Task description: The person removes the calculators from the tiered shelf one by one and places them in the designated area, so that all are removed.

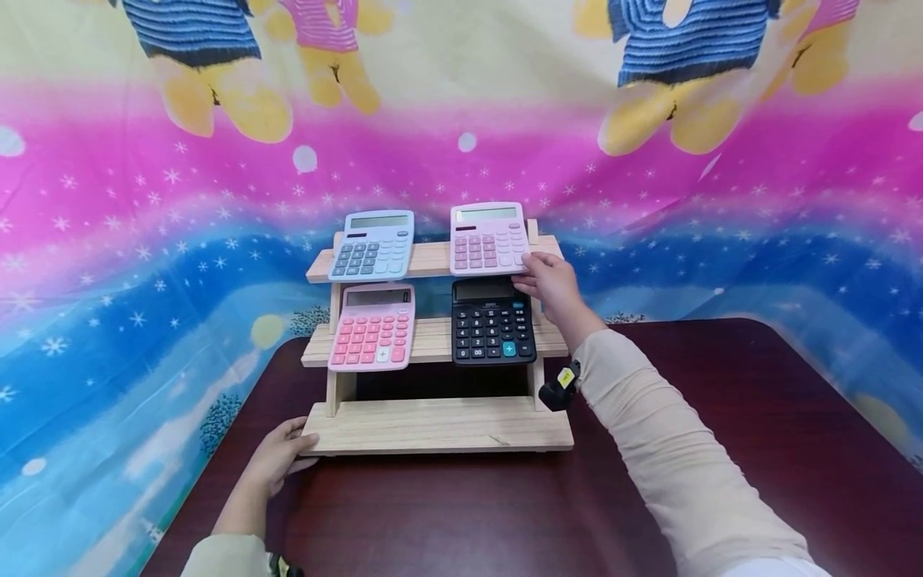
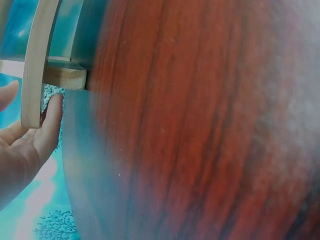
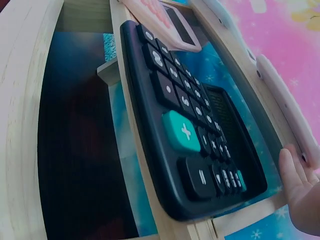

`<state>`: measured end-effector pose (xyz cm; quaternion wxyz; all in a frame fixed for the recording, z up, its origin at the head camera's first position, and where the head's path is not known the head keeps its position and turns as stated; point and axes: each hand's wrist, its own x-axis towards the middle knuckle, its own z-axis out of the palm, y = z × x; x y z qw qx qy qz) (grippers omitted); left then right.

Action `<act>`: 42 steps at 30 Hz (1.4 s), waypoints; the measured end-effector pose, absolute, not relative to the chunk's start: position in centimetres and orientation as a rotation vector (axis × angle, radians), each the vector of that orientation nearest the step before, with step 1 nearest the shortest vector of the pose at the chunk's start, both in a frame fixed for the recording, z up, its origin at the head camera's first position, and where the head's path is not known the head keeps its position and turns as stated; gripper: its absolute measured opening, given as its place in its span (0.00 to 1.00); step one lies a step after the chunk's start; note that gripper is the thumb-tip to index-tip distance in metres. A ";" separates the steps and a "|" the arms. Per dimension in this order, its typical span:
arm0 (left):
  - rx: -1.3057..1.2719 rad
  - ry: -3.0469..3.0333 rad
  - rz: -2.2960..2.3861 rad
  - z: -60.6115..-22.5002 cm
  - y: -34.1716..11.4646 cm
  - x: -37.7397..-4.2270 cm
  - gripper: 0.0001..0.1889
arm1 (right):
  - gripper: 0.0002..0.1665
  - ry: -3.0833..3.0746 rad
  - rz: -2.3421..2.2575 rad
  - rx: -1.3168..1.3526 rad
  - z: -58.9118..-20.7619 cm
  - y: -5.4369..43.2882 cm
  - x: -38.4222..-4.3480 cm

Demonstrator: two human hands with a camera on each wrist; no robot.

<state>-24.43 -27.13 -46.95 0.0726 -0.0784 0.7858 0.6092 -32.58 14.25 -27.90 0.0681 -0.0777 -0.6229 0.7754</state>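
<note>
A three-step wooden rack [image 1: 440,425] stands on the table with calculators leaning on its upper two steps. My left hand [image 1: 277,457] grips the left end of the lowest board; in the left wrist view its thumb and fingers lie on either side of the board [image 2: 34,75]. At the upper right, my right hand [image 1: 554,288] holds the lower right corner of a pale pink calculator [image 1: 487,240]. Directly below it sits a black calculator [image 1: 493,324], large in the right wrist view with its green plus key. Part of the right fingers is hidden behind the pale pink calculator.
A light blue calculator [image 1: 372,245] leans at the top left, above a pink calculator [image 1: 372,328] with brighter pink keys. The dark red-brown table [image 1: 433,513] reaches in front and to both sides. A patterned cloth [image 1: 433,144] hangs behind the rack.
</note>
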 end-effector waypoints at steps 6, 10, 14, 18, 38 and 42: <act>-0.276 2.321 1.855 -44.2 -25.9 -23.2 0.30 | 0.24 -1.770 2.355 -0.323 -27.8 13.6 -32.8; -0.281 2.300 1.878 -43.5 -25.6 -22.6 0.30 | 0.23 -1.655 2.401 -0.356 -28.5 13.7 -33.6; -0.302 2.278 1.906 -43.4 -25.6 -22.6 0.30 | 0.23 -1.451 2.502 -0.375 -29.2 13.7 -34.3; -0.308 2.265 1.941 -43.5 -25.5 -22.7 0.30 | 0.23 -1.284 2.535 -0.381 -29.2 13.3 -34.3; -0.421 2.194 2.034 -44.4 -25.4 -22.5 0.29 | 0.24 -1.039 2.724 -0.299 -27.9 13.2 -29.5; -0.439 2.208 2.031 -44.2 -25.4 -22.6 0.29 | 0.25 -1.020 2.735 -0.253 -27.2 13.7 -28.8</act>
